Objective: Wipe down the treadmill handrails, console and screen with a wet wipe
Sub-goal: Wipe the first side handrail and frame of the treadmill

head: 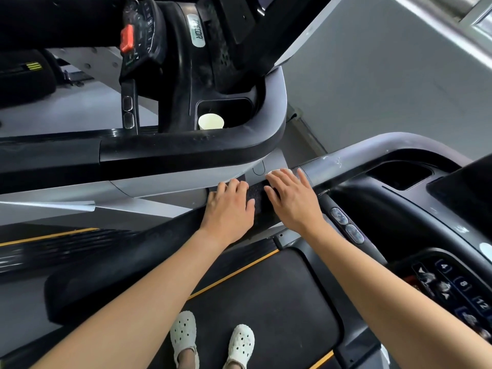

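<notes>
Both hands down on the black padded handrail (149, 262), running from lower left up toward the centre of the frame; left hand (229, 206) at frame centre, fingers curled over the rail's far edge, thumb lying along the top, grasping the handrail; right hand (292, 201) just to its right, apart from it by a strip of bare rail, released and flat, fingers straight and spread, pressing down on the rail where the black padding meets the grey bar; a sliver of white at those fingertips, seemingly the wet wipe (274, 172), mostly hidden under the fingers; two oval sensor plates (346, 225) just right of the right wrist; console keypad (458, 288) with lit numbers at lower right, blurred; dark belt (266, 302) with a yellow edge line at lower centre, white clogs (183, 334) standing on it at the bottom edge; neighbouring treadmill (159, 155) across the upper left, a paper cup (211, 121) upright in its holder above centre, a red safety clip (126, 38) at the top left.
</notes>
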